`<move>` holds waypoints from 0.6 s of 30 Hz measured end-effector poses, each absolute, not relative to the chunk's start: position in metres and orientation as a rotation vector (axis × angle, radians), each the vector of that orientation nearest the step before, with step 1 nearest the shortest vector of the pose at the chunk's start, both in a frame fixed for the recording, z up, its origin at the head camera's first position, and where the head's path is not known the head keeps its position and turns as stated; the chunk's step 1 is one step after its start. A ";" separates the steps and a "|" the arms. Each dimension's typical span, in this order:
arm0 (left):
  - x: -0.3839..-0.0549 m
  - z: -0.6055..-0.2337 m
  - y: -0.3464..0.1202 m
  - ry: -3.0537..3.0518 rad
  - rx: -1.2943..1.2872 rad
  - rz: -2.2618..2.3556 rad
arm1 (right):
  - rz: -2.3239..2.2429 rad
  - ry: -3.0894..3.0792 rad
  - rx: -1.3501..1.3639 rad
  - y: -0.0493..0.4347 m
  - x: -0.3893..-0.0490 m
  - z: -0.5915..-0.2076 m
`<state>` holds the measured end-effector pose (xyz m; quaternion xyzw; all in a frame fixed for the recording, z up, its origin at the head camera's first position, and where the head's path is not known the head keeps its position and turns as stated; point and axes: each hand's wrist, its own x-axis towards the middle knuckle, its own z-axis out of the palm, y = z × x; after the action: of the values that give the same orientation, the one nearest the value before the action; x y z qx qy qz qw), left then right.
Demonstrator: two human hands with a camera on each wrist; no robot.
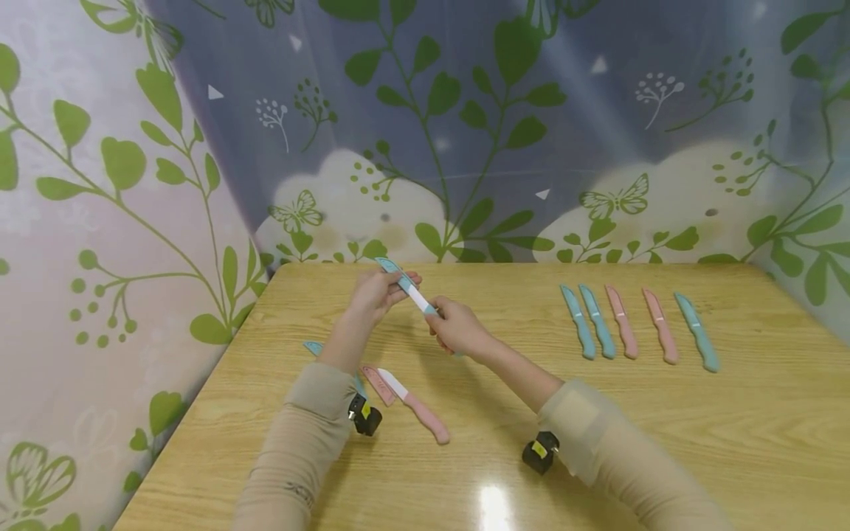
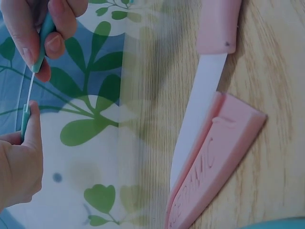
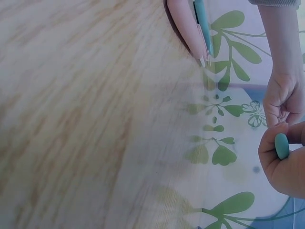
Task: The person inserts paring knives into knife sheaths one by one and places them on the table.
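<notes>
Above the table, my left hand (image 1: 373, 295) pinches a blue blade sheath (image 1: 387, 264), its thumb along the side. My right hand (image 1: 462, 330) grips the blue handle (image 2: 44, 40) of a knife with a white blade (image 1: 418, 298). Part of that blade shows between the two hands, and its tip end is inside the sheath. In the right wrist view the handle's butt (image 3: 282, 146) sticks out of the right fist. Under the left forearm lies a pink-handled knife (image 1: 428, 422), its bare white blade beside a pink sheath (image 2: 214, 157) with raised lettering.
Another blue sheathed item (image 1: 313, 346) lies on the wooden table (image 1: 518, 413), mostly hidden by the left forearm. Several sheathed knives stand in a row at the right, such as a pink knife (image 1: 621, 322) and a blue knife (image 1: 697, 332). A leaf-patterned cloth (image 1: 491, 147) hangs behind.
</notes>
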<state>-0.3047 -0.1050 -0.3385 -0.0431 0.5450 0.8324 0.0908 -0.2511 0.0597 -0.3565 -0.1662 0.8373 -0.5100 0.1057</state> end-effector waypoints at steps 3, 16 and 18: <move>-0.303 -0.339 -0.105 1.625 -0.109 2.468 | -1.506 2.462 -0.484 0.060 -0.250 -0.356; -0.301 -0.337 -0.102 1.617 -0.073 2.450 | -1.526 2.472 -0.487 0.059 -0.252 -0.355; -0.301 -0.337 -0.102 1.612 -0.074 2.449 | -1.537 2.463 -0.487 0.059 -0.252 -0.355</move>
<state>-0.3011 -0.1021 -0.3372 -0.0250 0.5466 0.8305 0.1043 -0.2520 0.0592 -0.3547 -0.1647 0.8326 -0.5195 0.0987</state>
